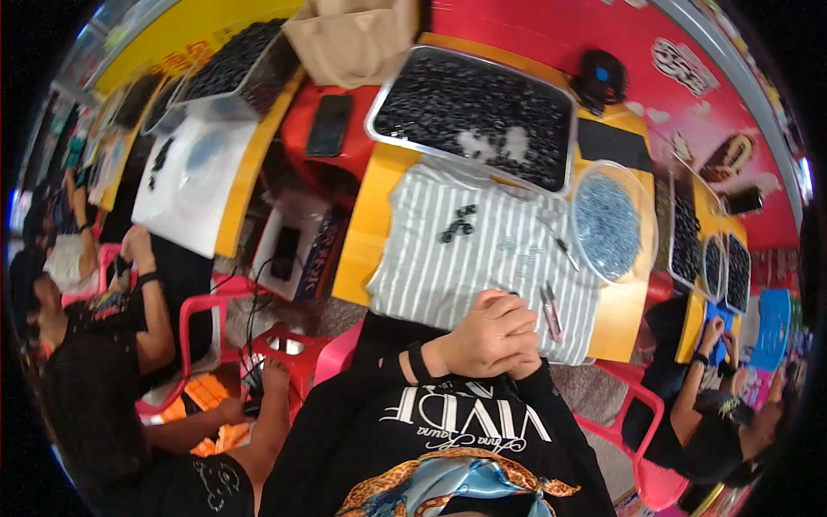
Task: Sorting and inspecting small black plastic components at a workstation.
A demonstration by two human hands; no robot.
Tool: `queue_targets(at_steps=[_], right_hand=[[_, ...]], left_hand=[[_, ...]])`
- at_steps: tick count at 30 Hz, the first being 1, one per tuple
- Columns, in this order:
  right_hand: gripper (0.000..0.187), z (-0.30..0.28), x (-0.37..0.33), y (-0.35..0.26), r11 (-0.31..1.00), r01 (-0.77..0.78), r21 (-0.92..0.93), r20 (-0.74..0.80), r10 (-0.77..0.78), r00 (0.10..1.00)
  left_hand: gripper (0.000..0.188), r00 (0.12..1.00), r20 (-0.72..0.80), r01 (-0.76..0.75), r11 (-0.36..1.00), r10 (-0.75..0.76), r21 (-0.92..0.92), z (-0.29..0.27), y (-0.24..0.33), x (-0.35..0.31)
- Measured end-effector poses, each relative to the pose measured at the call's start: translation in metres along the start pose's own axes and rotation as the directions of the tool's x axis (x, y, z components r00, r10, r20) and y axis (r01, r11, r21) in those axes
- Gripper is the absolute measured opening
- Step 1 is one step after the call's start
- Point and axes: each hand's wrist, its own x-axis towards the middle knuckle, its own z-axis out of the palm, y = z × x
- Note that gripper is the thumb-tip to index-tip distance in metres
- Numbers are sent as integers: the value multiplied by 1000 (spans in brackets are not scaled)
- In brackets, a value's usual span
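Note:
My left hand [485, 338], with a black band at its wrist, is folded over my right hand [527, 365] at the near edge of a grey-and-white striped cloth [413, 284]. The fingers of both are closed against each other. A tiny dark bit shows at the fingertips, too small to name, and the palms are hidden. Farther off on the cloth lies a small cluster of black pieces [461, 226]. Right of my hands lies a slim pink-and-dark tool [551, 314]. Beyond it rests a thin dark pen-like tool [565, 252].
At the back stands a metal tray [374, 121] of small black pieces. To its right is a clear tub [652, 226] of pale bluish pieces. A phone [330, 125] lies on a red stool at left. Other people sit at tables on both sides.

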Motion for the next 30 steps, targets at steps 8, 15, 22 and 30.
queue_targets(at_steps=[8,15,22,30], right_hand=[[19,12,8,-4,996,-11,-84,-38,8,999],[18,10,13,1,994,29,-110,0,-30,1000],[18,5,12,5,989,89,-118,49,-84,995],[17,15,21,2,974,194,-120,71,-187,980]], left_hand=[[29,970,-204,-120,990,133,79,18,-12,-15],[29,963,-240,-106,992,119,69,25,-14,-18],[27,965,-237,-104,993,114,56,22,-15,-16],[22,974,-208,-70,995,83,69,17,-10,-10]])
